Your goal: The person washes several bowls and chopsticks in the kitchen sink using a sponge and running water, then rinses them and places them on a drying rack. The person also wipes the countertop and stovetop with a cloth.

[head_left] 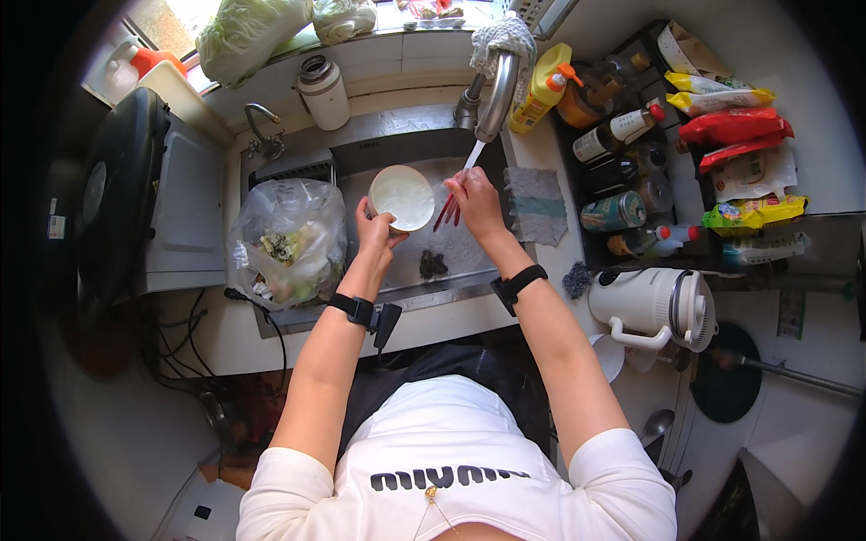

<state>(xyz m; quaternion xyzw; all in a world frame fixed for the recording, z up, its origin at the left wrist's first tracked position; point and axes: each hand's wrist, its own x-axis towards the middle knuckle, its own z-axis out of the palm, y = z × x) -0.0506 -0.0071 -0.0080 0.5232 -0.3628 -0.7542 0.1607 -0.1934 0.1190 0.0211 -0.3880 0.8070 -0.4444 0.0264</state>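
Nearer the body than the 2 hands, a dark clump [433,264] lies in the sink [492,266]; a clear bag of scraps [311,212] sits to their left. The left hand [377,227] grips a round pale bowl [403,197] above the sink; the right hand [478,197], just beside it, pinches thin dark red sticks [441,217]. Beyond them, the tap [499,101] runs toward the right hand, and a white flask [325,101] stands farther left.

Bold black lettering [397,481], upside down, across white short-sleeved shirt [406,442], near side of rectangular steel sink [433,293]. Right of sink: pale label on dark red-capped bottle [618,132], print too small to read.
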